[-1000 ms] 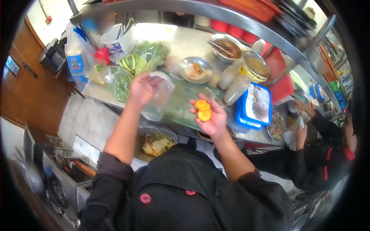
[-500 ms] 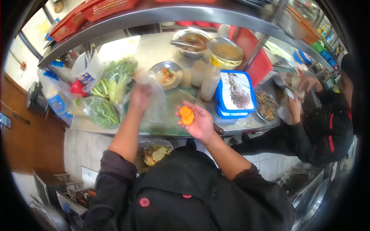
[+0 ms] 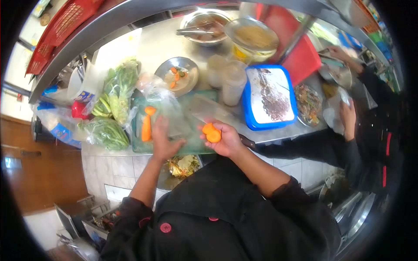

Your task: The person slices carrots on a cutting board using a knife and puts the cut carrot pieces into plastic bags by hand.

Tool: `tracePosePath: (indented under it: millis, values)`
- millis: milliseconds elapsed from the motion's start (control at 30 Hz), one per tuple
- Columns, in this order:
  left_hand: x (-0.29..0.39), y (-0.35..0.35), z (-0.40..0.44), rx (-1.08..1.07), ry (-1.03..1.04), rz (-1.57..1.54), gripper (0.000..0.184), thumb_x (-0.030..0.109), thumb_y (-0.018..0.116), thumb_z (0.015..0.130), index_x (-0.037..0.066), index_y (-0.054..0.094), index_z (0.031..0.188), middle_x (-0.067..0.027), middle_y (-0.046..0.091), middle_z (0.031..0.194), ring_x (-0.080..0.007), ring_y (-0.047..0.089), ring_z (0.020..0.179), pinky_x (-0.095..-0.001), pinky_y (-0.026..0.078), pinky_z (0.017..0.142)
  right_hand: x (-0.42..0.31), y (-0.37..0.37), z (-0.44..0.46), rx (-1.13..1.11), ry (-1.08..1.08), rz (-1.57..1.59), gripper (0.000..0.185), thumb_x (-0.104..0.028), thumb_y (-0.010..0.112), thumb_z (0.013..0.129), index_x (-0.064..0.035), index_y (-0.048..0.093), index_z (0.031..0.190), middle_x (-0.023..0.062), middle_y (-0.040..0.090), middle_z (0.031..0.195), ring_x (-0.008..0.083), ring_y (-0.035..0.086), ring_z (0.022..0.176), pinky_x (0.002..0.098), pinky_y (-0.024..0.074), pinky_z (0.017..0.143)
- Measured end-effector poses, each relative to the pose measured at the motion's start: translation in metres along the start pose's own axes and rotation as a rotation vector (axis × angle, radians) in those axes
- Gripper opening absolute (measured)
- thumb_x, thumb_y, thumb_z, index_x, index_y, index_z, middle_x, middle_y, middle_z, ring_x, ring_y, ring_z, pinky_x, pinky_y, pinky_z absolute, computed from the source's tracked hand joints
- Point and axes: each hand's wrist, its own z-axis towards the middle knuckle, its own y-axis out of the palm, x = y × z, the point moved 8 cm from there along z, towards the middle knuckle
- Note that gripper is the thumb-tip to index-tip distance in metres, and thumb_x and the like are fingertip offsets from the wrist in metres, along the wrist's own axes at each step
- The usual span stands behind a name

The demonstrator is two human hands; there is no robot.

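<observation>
My left hand [image 3: 163, 141] is open over the green cutting board [image 3: 139, 147], its fingers spread beside a carrot [image 3: 146, 128]. A clear plastic bag [image 3: 167, 111] lies just beyond those fingers. Orange carrot slices [image 3: 212, 132] rest in my right hand [image 3: 224, 139], with the fingers curled round them. Behind the right hand is a knife [image 3: 207, 108], its dark handle showing past the wrist. Farther back, a metal bowl [image 3: 191, 82] holds carrot pieces and other food.
Bagged greens [image 3: 106, 132] lie left. Bottles [image 3: 233, 82], a blue-rimmed container [image 3: 272, 98] and a red tray [image 3: 296, 56] stand right. Another person [image 3: 370, 126] works at far right beside a plate of food [image 3: 308, 104]. Below the counter edge is a scrap bin [image 3: 183, 167].
My left hand has let go of the plastic bag, which now lies on the board, and has come down nearer the carrot. The slices stay in my right hand. The view has shifted.
</observation>
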Motion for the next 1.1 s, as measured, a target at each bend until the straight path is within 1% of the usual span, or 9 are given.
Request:
tracePosePath:
  millis: [167, 233, 367, 433, 533, 667, 733, 867, 1100]
  values:
    - [-0.038, 0.033, -0.019, -0.071, -0.248, -0.047, 0.043, 0.014, 0.077, 0.073, 0.008, 0.068, 0.115, -0.0213, 0.062, 0.120, -0.0406, 0.059, 0.110, -0.0434, 0.050, 0.090, 0.027, 0.027, 0.006, -0.047, 0.150, -0.243, 0.038, -0.016, 0.057, 0.093, -0.0085, 0.050, 0.130, 0.0166, 0.064, 0.115, 0.0252, 0.065, 0.086, 0.0351, 0.0505, 0.065]
    - [-0.021, 0.026, -0.006, -0.041, -0.376, -0.187, 0.017, 0.006, 0.067, 0.078, 0.002, 0.072, 0.094, -0.0174, 0.070, 0.098, -0.0319, 0.067, 0.095, -0.0391, 0.053, 0.083, 0.046, 0.034, 0.011, -0.053, 0.286, -0.444, 0.040, -0.011, 0.058, 0.092, -0.0073, 0.049, 0.130, 0.0169, 0.064, 0.112, 0.0231, 0.065, 0.084, 0.0319, 0.0492, 0.060]
    - [-0.023, 0.033, -0.007, -0.012, -0.436, -0.289, 0.020, 0.003, 0.059, 0.082, 0.001, 0.069, 0.099, -0.0193, 0.070, 0.099, -0.0280, 0.070, 0.085, -0.0372, 0.055, 0.075, 0.064, 0.025, 0.043, 0.026, 0.282, -0.377, 0.030, -0.008, 0.058, 0.090, -0.0062, 0.052, 0.119, 0.0114, 0.062, 0.097, 0.0210, 0.062, 0.077, 0.0329, 0.0480, 0.060]
    - [-0.030, 0.042, -0.013, -0.178, -0.677, -0.492, 0.024, 0.006, 0.055, 0.086, 0.001, 0.069, 0.106, -0.0202, 0.070, 0.100, -0.0263, 0.071, 0.076, -0.0353, 0.056, 0.071, 0.064, 0.028, 0.050, 0.019, 0.229, -0.381, 0.026, -0.009, 0.057, 0.090, -0.0066, 0.052, 0.115, 0.0102, 0.061, 0.096, 0.0207, 0.061, 0.077, 0.0328, 0.0477, 0.060]
    - [-0.008, 0.022, -0.012, -0.188, -0.681, -0.551, 0.026, 0.009, 0.055, 0.090, 0.002, 0.068, 0.111, -0.0190, 0.070, 0.095, -0.0250, 0.070, 0.069, -0.0336, 0.056, 0.066, 0.066, 0.031, 0.056, 0.020, 0.127, -0.362, 0.019, -0.008, 0.056, 0.090, -0.0074, 0.053, 0.109, 0.0089, 0.060, 0.096, 0.0209, 0.061, 0.080, 0.0340, 0.0488, 0.063]
    - [0.019, -0.009, -0.008, -0.098, -0.532, -0.485, 0.024, 0.014, 0.057, 0.091, 0.004, 0.069, 0.109, -0.0183, 0.068, 0.089, -0.0308, 0.069, 0.073, -0.0384, 0.055, 0.067, 0.060, 0.037, 0.065, 0.086, -0.065, -0.370, 0.017, -0.006, 0.053, 0.091, -0.0081, 0.054, 0.108, 0.0088, 0.060, 0.097, 0.0233, 0.061, 0.087, 0.0384, 0.0526, 0.070]
    - [0.023, -0.018, -0.012, 0.004, -0.409, -0.214, 0.022, 0.017, 0.058, 0.092, 0.005, 0.070, 0.105, -0.0190, 0.066, 0.086, -0.0367, 0.067, 0.076, -0.0431, 0.052, 0.070, 0.057, 0.023, 0.080, 0.077, -0.093, -0.393, 0.018, -0.007, 0.054, 0.092, -0.0089, 0.055, 0.110, 0.0080, 0.061, 0.100, 0.0242, 0.062, 0.091, 0.0414, 0.0527, 0.076]
    - [0.018, -0.020, -0.014, 0.064, -0.378, -0.257, 0.022, 0.019, 0.058, 0.092, 0.007, 0.072, 0.103, -0.0207, 0.066, 0.086, -0.0417, 0.063, 0.079, -0.0462, 0.050, 0.072, 0.049, 0.034, 0.082, 0.109, -0.174, -0.411, 0.020, -0.009, 0.053, 0.093, -0.0098, 0.057, 0.113, 0.0093, 0.063, 0.106, 0.0262, 0.063, 0.098, 0.0474, 0.0523, 0.083]
    - [-0.018, -0.004, -0.020, -0.009, -0.579, -0.569, 0.025, 0.021, 0.058, 0.095, -0.001, 0.071, 0.095, -0.0070, 0.064, 0.068, -0.0157, 0.060, 0.065, -0.0336, 0.047, 0.063, 0.046, 0.058, 0.076, 0.013, -0.073, -0.277, 0.022, -0.015, 0.045, 0.096, -0.0037, 0.052, 0.114, 0.0127, 0.062, 0.103, 0.0274, 0.063, 0.091, 0.0480, 0.0537, 0.083]
